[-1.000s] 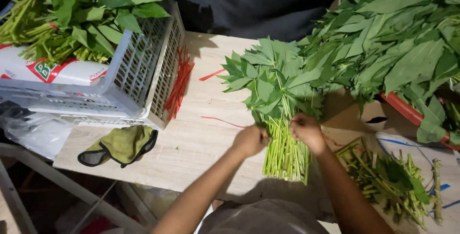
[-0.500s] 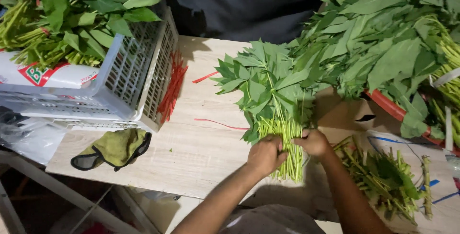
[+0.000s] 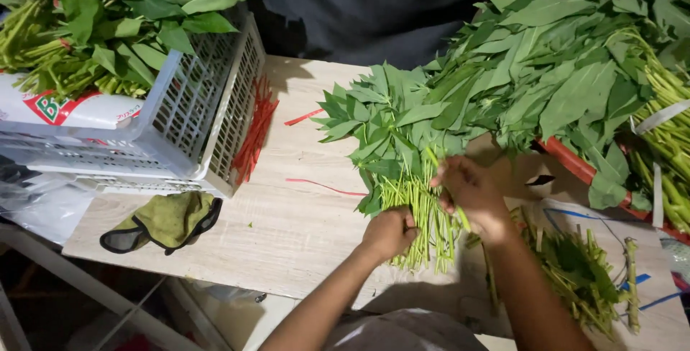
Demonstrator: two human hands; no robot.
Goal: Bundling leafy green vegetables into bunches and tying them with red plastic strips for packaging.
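Left hand [image 3: 389, 232] has its fingers clamped round the stems of a leafy green bunch [image 3: 399, 157] lying mid-bench [image 3: 287, 229]; right hand [image 3: 471, 196] pinches a single stem against it. The bunch appears gathered but unbound; red ties [image 3: 253, 135] lie beside the white crate [image 3: 194, 121]. A white package with red and green print [image 3: 65, 110] sits in the crate; a large leaf heap [image 3: 568, 71] remains unsorted.

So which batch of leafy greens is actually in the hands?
The small bunch at table centre: left hand grips its stems, right hand touches them. Other greens lie untouched.
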